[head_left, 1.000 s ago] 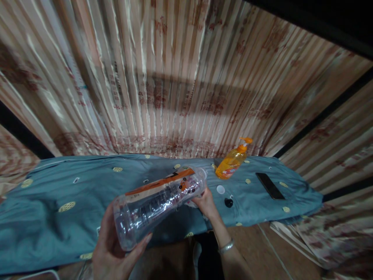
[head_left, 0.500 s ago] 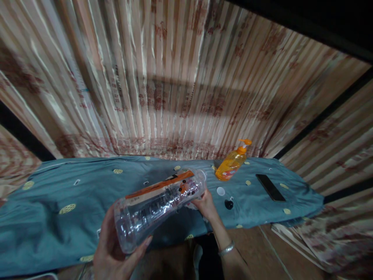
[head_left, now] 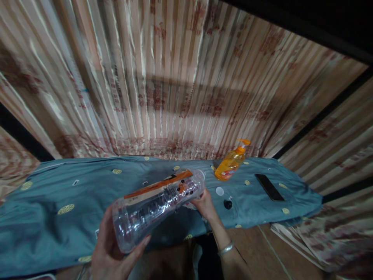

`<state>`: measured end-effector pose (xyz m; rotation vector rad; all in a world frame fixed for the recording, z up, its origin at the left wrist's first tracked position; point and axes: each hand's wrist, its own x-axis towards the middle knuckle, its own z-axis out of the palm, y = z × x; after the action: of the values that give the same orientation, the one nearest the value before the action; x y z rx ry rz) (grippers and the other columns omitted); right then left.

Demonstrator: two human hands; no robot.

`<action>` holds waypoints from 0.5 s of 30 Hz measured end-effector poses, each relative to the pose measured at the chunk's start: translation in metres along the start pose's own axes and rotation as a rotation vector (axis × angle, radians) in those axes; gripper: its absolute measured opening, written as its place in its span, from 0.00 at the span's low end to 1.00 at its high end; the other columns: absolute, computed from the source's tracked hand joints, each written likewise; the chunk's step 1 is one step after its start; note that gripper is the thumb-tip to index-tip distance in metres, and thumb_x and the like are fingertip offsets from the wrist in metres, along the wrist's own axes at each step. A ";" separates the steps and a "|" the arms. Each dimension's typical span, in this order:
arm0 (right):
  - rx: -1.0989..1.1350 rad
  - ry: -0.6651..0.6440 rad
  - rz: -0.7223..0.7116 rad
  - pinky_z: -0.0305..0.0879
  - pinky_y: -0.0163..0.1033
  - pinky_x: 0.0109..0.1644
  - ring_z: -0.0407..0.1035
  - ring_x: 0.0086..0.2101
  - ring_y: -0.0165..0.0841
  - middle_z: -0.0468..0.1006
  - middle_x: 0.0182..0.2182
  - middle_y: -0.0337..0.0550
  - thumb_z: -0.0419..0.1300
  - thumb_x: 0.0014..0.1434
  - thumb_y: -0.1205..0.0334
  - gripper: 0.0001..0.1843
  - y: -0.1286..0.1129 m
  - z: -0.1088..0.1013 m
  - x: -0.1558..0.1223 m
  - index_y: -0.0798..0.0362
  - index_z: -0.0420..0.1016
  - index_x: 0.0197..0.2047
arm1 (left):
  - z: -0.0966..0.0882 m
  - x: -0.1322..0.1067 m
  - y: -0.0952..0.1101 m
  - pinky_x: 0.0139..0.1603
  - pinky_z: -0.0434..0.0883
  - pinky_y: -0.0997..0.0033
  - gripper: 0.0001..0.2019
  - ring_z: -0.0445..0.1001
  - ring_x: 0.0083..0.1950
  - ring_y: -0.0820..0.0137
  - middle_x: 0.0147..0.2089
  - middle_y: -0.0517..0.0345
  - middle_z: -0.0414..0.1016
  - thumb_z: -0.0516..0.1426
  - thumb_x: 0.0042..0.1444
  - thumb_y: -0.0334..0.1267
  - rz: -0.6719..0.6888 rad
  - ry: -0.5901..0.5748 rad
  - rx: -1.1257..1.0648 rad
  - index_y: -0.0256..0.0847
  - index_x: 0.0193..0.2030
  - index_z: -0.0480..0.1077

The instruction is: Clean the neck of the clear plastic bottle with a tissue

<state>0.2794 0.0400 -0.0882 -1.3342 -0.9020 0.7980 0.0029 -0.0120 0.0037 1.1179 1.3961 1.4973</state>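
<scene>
A large clear plastic bottle (head_left: pixel 159 206) with an orange and cream label lies tilted across both hands, above the bed. Its base points toward me at the left, its uncapped-looking neck to the far right. My left hand (head_left: pixel 112 245) is wrapped round the base, thumb along the near side. My right hand (head_left: pixel 204 204), with a silver bangle on the wrist, is closed against the bottle's underside near the neck; its fingertips are partly hidden. At those fingers shows a pale crumpled scrap (head_left: pixel 190 205), whose kind I cannot make out.
On the teal sheet (head_left: pixel 96 186) stand an orange pump bottle (head_left: pixel 230 165) and, nearer, a white disc (head_left: pixel 219 191) and a small black round object (head_left: pixel 227 204). A dark phone (head_left: pixel 269 187) lies at the right. Striped curtains (head_left: pixel 175 97) hang behind.
The bottle and both hands keep nearly the same pose. The whole view has shifted very slightly.
</scene>
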 end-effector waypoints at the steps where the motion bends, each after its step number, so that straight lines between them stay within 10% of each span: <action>1: -0.001 0.000 -0.001 0.82 0.49 0.48 0.84 0.41 0.46 0.91 0.40 0.45 0.79 0.40 0.60 0.28 0.001 0.000 0.000 0.48 0.80 0.47 | 0.000 0.000 0.000 0.62 0.83 0.52 0.53 0.83 0.67 0.44 0.71 0.45 0.80 0.78 0.44 0.48 -0.003 -0.003 0.007 0.50 0.77 0.67; 15: 0.010 0.023 -0.011 0.83 0.49 0.51 0.85 0.43 0.45 0.91 0.42 0.45 0.79 0.40 0.62 0.27 0.001 0.002 -0.001 0.48 0.79 0.45 | -0.001 0.000 0.001 0.67 0.80 0.45 0.54 0.80 0.70 0.40 0.73 0.42 0.78 0.78 0.44 0.49 -0.024 -0.017 0.003 0.48 0.78 0.65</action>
<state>0.2773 0.0406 -0.0896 -1.3257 -0.8854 0.7768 0.0019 -0.0122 0.0051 1.1097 1.3956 1.4664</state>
